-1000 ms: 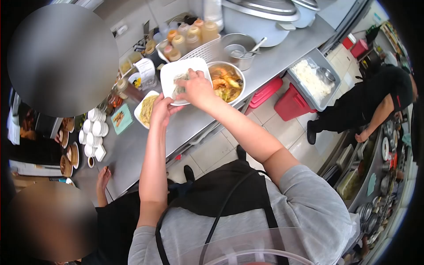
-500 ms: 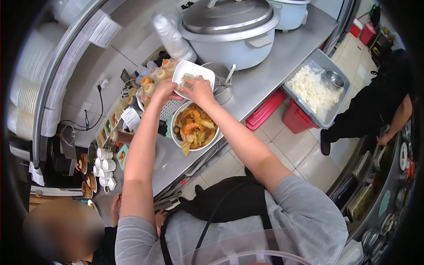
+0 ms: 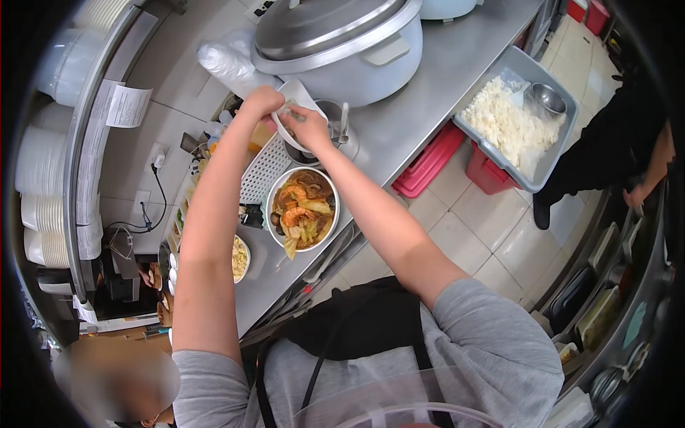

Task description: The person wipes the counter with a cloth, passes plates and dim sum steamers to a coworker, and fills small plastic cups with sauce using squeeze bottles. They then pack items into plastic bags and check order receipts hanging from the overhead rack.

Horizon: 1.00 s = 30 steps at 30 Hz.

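Observation:
My left hand (image 3: 264, 103) grips the far left rim of a white square bowl (image 3: 297, 91), which is tilted on its side. My right hand (image 3: 308, 128) reaches into it with bent fingers. What those fingers hold, if anything, is hidden. Below the hands, on the steel counter, a round white bowl (image 3: 336, 214) holds soup with shrimp (image 3: 295, 216), cabbage and mushrooms. A cabbage leaf hangs over its near rim. Beside my hands are a white perforated basket (image 3: 262, 175) and a metal pot (image 3: 349, 143) with a utensil handle sticking out.
A large rice cooker (image 3: 371, 68) stands behind the hands. To the right, a grey tub (image 3: 524, 175) of rice sits by a red lid (image 3: 428, 160). A small bowl (image 3: 241, 258) of chopped yellow food lies near my left forearm. Two other people are nearby, left and right.
The square bowl has gone from nearly level to tilted, and my left hand has moved up along its rim. My view has shifted, and the bowl of chopped yellow food now shows.

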Tool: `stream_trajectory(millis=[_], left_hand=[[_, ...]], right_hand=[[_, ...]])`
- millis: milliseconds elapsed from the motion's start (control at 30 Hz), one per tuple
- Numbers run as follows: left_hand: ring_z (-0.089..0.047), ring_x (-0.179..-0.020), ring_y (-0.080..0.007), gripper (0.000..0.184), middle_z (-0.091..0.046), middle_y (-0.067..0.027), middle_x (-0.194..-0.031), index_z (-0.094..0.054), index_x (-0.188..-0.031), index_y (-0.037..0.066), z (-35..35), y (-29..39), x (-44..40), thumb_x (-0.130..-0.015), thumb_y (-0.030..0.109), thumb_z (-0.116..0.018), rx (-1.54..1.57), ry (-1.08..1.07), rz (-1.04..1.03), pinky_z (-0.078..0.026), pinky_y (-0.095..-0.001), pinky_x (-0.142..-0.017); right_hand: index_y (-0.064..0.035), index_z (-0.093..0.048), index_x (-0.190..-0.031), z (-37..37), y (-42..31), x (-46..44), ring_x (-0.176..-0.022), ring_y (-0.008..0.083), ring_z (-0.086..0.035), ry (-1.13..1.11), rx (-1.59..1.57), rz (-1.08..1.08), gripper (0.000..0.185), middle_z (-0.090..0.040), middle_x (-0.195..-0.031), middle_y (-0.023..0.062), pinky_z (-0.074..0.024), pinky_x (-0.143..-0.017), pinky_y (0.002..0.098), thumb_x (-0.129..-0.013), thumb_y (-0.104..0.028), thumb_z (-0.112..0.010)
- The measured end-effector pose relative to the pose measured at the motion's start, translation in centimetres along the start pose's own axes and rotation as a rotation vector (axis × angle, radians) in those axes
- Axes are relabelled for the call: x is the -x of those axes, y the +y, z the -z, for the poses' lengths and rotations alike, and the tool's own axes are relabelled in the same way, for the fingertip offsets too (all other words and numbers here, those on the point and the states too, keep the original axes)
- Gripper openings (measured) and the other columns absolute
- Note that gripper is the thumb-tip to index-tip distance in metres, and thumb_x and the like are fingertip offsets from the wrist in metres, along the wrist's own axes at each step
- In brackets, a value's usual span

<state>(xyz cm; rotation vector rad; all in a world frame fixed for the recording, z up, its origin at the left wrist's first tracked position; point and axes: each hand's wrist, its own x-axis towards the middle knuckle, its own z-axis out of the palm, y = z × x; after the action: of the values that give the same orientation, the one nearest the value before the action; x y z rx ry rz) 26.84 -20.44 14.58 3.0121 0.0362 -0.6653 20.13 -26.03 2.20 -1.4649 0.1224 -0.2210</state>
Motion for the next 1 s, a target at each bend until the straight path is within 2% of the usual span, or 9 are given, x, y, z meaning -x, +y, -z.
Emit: stream_trajectory(millis=[233, 333, 400, 567, 700, 733, 867, 967, 1000], left_hand=[[-0.062, -0.052, -0.0260, 0.020, -0.060, -0.0177, -0.058, -0.058, -0.069, -0.006, -0.7, -1.4, -1.7, -0.070, 0.008, -0.044, 0.093, -0.033, 0.131, -0.048, -0.0305, -0.044], [-0.062, -0.062, -0.0272, 0.015, -0.058, -0.0158, -0.067, -0.055, -0.077, -0.006, -6.4, -13.0, -7.6, -0.071, 0.005, -0.047, 0.172, -0.165, -0.492, -0.051, -0.0305, -0.054], [-0.061, -0.077, -0.0294, 0.024, -0.056, -0.0195, -0.092, -0.049, -0.094, -0.008, -7.1, -10.7, 1.6, -0.072, 0.001, -0.044, 1.073, -0.176, -0.008, -0.054, -0.0335, -0.067], [-0.060, -0.080, -0.0302, 0.045, -0.053, -0.0188, -0.100, -0.041, -0.112, -0.005, -13.8, -15.4, 8.9, -0.067, -0.003, -0.043, 1.716, -0.089, -0.087, -0.055, -0.0356, -0.068], [-0.060, -0.083, -0.0300, 0.046, -0.054, -0.0190, -0.101, -0.039, -0.114, -0.006, -17.6, -20.3, 15.8, -0.069, 0.000, -0.043, 1.931, 0.042, -0.059, -0.054, -0.0327, -0.068], [-0.052, -0.101, -0.0278, 0.051, -0.049, -0.0157, -0.114, -0.034, -0.123, -0.001, -18.1, -22.0, 18.3, -0.073, 0.004, -0.045, 1.863, 0.046, -0.034, -0.045, -0.0421, -0.085], [-0.057, -0.093, -0.0293, 0.047, -0.052, -0.0183, -0.108, -0.039, -0.117, -0.004, -20.7, -28.9, 28.3, -0.071, 0.003, -0.046, 1.951, 0.352, 0.234, -0.050, -0.0393, -0.078], [-0.059, -0.086, -0.0308, 0.042, -0.054, -0.0201, -0.102, -0.041, -0.112, -0.008, -22.9, -33.9, 33.4, -0.071, -0.001, -0.043, 1.935, 0.504, 0.376, -0.053, -0.0372, -0.072], [-0.060, -0.083, -0.0305, 0.040, -0.054, -0.0201, -0.100, -0.041, -0.110, -0.009, -23.7, -35.5, 34.5, -0.071, -0.001, -0.042, 1.931, 0.544, 0.419, -0.054, -0.0360, -0.070]], right_hand=[[-0.0054, -0.060, -0.103, 0.7, 0.3, -0.1, -0.088, 0.0281, -0.058, -0.044, 0.055, -0.035, 0.050, -0.060, -0.094, 0.0187, -0.0433, -0.079, 0.0317, -0.068, -0.041, -0.065], [-0.0063, -0.064, -0.093, 0.1, 1.4, 0.0, -0.085, 0.0321, -0.057, -0.117, 0.350, 0.133, 0.042, -0.061, -0.088, 0.0186, -0.0442, -0.077, 0.0359, -0.066, -0.039, -0.064], [-0.0065, -0.064, -0.089, 0.9, -0.2, 1.3, -0.077, 0.0313, -0.059, -0.286, 0.490, 0.254, 0.034, -0.061, -0.081, 0.0173, -0.0449, -0.072, 0.0383, -0.069, -0.034, -0.061], [-0.0137, -0.063, -0.097, -1.1, -5.3, 3.4, -0.087, 0.0308, -0.057, -0.587, 0.862, 0.272, 0.033, -0.060, -0.092, 0.0163, -0.0439, -0.080, 0.0380, -0.071, -0.033, -0.060], [-0.0129, -0.062, -0.099, -5.2, -11.5, 7.4, -0.085, 0.0300, -0.058, -0.676, 0.814, 0.449, 0.032, -0.061, -0.090, 0.0148, -0.0449, -0.077, 0.0369, -0.073, -0.032, -0.060], [-0.0122, -0.062, -0.099, -6.5, -11.9, 8.1, -0.084, 0.0290, -0.059, -0.666, 0.696, 0.522, 0.032, -0.062, -0.090, 0.0143, -0.0456, -0.074, 0.0361, -0.074, -0.031, -0.061], [-0.0088, -0.061, -0.096, -14.2, -8.5, 9.5, -0.076, 0.0229, -0.061, -0.810, 0.232, 0.449, 0.030, -0.062, -0.084, 0.0144, -0.0473, -0.068, 0.0313, -0.072, -0.026, -0.064], [-0.0012, -0.054, -0.108, -21.5, -3.7, 11.8, -0.081, 0.0151, -0.058, -1.037, 0.170, 0.278, 0.042, -0.061, -0.089, 0.0112, -0.0451, -0.074, 0.0263, -0.073, -0.021, -0.066], [-0.0023, -0.052, -0.110, -24.3, -1.3, 12.8, -0.081, 0.0181, -0.059, -1.058, 0.162, 0.245, 0.047, -0.061, -0.090, 0.0127, -0.0457, -0.073, 0.0283, -0.071, -0.024, -0.066]])
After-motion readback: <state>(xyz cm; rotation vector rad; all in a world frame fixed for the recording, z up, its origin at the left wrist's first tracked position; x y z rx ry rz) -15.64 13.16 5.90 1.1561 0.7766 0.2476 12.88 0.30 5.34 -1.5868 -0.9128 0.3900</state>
